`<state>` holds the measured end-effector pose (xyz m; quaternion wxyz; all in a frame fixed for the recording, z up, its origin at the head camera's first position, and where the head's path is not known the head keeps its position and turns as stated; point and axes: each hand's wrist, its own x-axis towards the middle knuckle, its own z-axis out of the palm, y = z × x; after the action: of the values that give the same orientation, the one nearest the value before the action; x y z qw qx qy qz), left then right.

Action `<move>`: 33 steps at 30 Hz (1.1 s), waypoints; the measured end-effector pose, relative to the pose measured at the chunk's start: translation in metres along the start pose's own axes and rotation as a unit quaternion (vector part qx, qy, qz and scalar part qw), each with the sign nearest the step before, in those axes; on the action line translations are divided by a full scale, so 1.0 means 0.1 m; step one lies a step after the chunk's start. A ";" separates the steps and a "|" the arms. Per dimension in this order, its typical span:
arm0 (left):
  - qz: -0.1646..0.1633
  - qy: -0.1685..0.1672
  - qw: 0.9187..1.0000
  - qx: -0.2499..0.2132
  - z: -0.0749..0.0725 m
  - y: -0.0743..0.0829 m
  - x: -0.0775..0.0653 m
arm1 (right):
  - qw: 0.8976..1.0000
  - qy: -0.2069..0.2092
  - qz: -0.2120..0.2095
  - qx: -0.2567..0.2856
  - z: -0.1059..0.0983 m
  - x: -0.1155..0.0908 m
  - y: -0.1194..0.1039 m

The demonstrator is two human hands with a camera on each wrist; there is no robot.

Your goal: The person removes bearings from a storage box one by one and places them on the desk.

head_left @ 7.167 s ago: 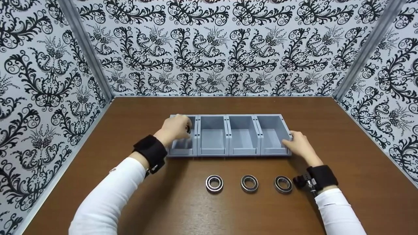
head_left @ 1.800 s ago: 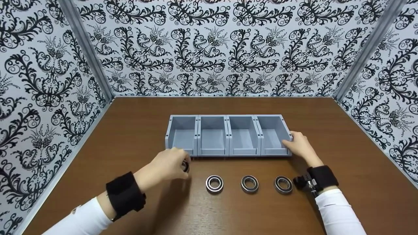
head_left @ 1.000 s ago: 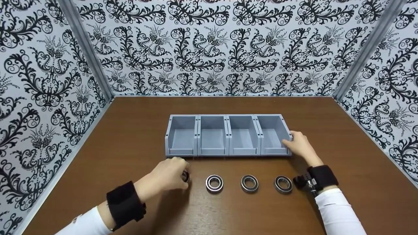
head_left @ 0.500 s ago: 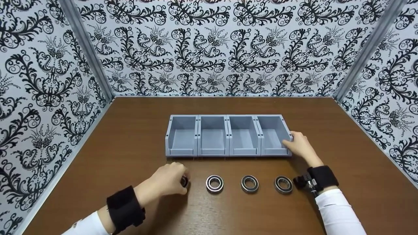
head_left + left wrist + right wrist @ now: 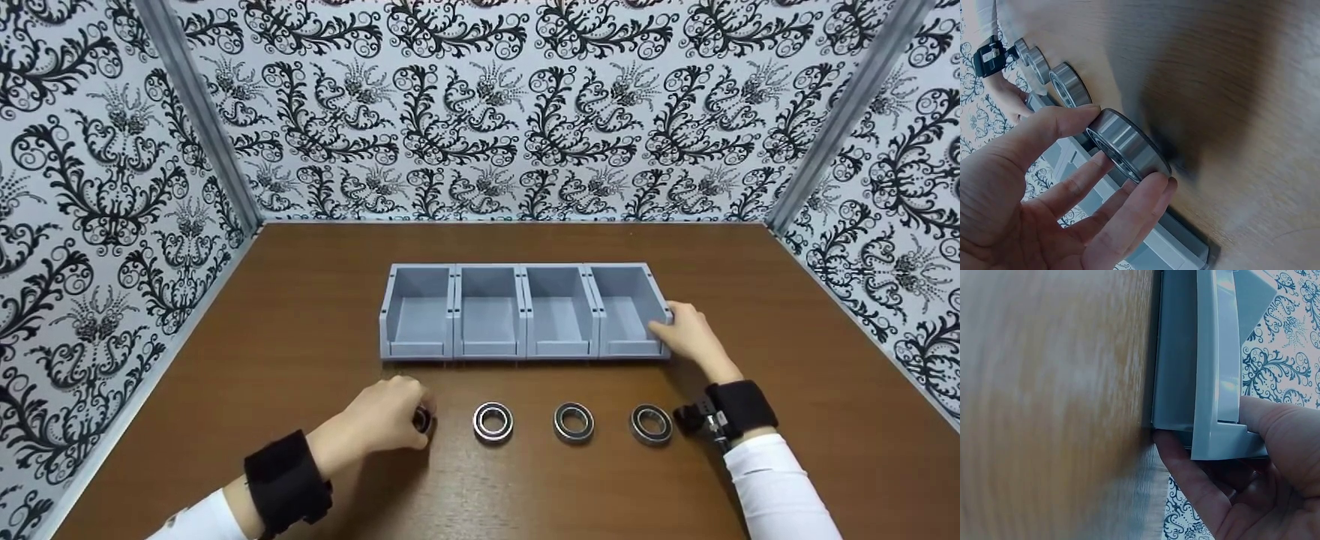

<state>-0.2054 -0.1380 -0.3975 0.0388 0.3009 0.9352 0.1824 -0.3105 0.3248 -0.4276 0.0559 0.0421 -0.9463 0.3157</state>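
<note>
My left hand pinches a ball bearing between thumb and fingertips, low over the table in front of the leftmost bin. In the left wrist view the bearing is tilted, its shiny outer ring turned to the camera; in the head view the fingers hide most of it. To its right, three similar bearings lie flat in a row: a near one, a middle one and a far right one. My right hand grips the outer side wall of the rightmost grey bin, thumb inside, fingers outside.
Several grey open-front bins stand joined side by side behind the bearings, with nothing inside them. The brown wooden table is enclosed by patterned walls at the back and both sides.
My left hand, first over the leftmost bin with the bearing, has come forward and down to the table, left of the row, still holding it. My right hand stays on the bin.
</note>
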 end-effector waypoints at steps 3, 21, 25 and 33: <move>0.004 -0.004 1.000 0.003 0.00 0.01 0.00 | 1.000 0.000 -0.002 0.004 0.00 0.00 0.01; 0.008 0.000 1.000 0.014 0.04 -0.02 -0.02 | 1.000 -0.003 -0.003 0.009 -0.02 0.01 0.01; 0.010 0.007 1.000 0.020 0.06 -0.02 -0.02 | 1.000 -0.003 -0.003 0.010 -0.02 0.01 0.01; 0.011 0.020 0.999 0.029 0.09 -0.02 -0.03 | 1.000 -0.005 0.003 0.011 -0.01 0.00 0.01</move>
<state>-0.2020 -0.1384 -0.4066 0.0097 0.3090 0.9372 0.1614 -0.3109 0.3256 -0.4273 0.0500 0.0410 -0.9432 0.3259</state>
